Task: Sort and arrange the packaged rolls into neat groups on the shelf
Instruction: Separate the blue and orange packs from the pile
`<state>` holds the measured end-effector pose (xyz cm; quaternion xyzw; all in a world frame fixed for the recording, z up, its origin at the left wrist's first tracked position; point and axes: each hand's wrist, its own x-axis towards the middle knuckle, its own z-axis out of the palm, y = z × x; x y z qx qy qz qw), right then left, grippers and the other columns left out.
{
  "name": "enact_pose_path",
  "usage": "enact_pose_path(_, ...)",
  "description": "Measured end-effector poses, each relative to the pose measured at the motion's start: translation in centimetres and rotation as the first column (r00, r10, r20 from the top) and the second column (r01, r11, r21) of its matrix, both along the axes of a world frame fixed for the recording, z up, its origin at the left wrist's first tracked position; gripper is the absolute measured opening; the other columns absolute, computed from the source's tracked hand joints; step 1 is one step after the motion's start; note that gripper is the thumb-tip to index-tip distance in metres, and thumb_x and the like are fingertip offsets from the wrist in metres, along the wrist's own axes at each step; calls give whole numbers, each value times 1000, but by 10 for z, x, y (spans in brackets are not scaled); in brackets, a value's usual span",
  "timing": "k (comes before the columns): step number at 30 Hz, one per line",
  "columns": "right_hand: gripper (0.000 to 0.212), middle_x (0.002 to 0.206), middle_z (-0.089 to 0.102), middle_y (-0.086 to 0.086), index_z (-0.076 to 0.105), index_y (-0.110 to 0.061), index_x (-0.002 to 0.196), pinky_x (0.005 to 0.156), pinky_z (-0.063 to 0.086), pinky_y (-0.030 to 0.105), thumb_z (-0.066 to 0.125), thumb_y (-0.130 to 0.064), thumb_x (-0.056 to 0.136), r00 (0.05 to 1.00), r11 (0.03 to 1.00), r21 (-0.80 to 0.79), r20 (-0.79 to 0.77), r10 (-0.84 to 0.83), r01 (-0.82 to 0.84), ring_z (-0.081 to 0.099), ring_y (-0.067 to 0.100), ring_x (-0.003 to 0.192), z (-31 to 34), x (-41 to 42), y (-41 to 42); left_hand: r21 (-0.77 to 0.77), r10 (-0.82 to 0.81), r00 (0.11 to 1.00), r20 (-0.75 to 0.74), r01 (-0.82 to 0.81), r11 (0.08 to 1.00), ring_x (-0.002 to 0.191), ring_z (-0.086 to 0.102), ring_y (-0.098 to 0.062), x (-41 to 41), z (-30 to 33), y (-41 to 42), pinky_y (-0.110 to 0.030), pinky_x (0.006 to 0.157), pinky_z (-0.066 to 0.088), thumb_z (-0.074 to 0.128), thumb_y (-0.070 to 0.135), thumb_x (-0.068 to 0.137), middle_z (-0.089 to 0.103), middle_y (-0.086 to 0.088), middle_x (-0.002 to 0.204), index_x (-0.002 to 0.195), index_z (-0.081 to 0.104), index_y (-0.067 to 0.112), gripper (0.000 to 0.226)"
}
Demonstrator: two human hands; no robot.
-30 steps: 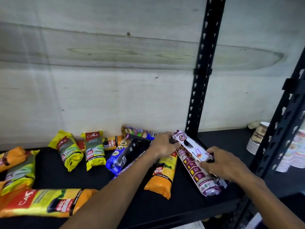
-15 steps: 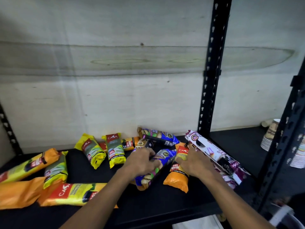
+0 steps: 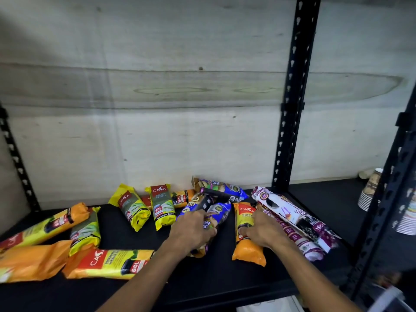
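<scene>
Packaged rolls lie scattered on a black shelf (image 3: 216, 280). My left hand (image 3: 191, 233) grips a blue roll (image 3: 219, 213) at the shelf's middle. My right hand (image 3: 262, 231) holds an orange roll (image 3: 246, 248) lying just to the right of it. Two white and purple rolls (image 3: 297, 219) lie side by side at the right, touching my right hand's far side. Another blue roll (image 3: 221, 189) lies at the back wall. Two yellow rolls (image 3: 146, 206) stand behind, left of centre. Several orange and yellow rolls (image 3: 67, 248) are spread over the left end.
A black slotted upright (image 3: 292, 104) rises at the back right of the shelf, another (image 3: 382, 221) at the front right. Stacks of paper cups and plates (image 3: 369, 192) sit on the neighbouring shelf to the right. A pale wooden board (image 3: 157, 109) forms the back wall.
My left hand went from the back of the pile onto the blue roll and closed round it. My right hand left the white and purple rolls and took hold of the orange roll.
</scene>
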<state>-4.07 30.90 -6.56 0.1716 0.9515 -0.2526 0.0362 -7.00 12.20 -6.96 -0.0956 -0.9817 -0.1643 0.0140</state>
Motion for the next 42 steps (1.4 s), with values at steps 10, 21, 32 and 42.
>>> enact_pose_path(10, 63, 144, 50, 7, 42, -17, 146, 104, 45, 38, 69, -32, 91, 982, 982, -32, 31, 186, -185, 50, 26, 129, 9, 10, 5, -53, 55, 997, -50, -57, 997, 113, 60, -23, 6, -2, -5, -36, 87, 55, 64, 52, 84, 62, -2, 126, 132, 53, 24, 57)
enact_pose_path(21, 32, 109, 63, 8, 60, -12, 110, 80, 52, 38, 61, -37, 90, 991, 975, 206, -85, 106, -86, 61, 27, 101, 9, 8, 15, 49, 64, 997, 43, -66, 997, 109, 60, -18, 9, -1, -10, -38, 88, 55, 67, 56, 79, 63, 2, 122, 129, 56, 27, 59)
enact_pose_path(32, 72, 99, 61, 7, 39, -1, 144, 76, 59, 34, 56, -49, 94, 997, 964, -263, -79, 22, -42, 69, 25, 84, 5, -39, -57, -20, 69, 968, 239, -66, 998, 116, 55, -20, 26, -5, -31, -36, 96, 51, 66, 75, 65, 54, -2, 135, 145, 38, 26, 98)
enact_pose_path(42, 47, 101, 67, 10, 50, -2, 124, 69, 60, 37, 72, -25, 89, 990, 775, -628, -46, -130, 73, 67, 21, 89, -13, -68, -60, 122, 29, 982, 186, -53, 991, 111, 57, -16, 23, 4, -38, -31, 91, 52, 77, 57, 69, 59, 1, 127, 136, 50, 24, 79)
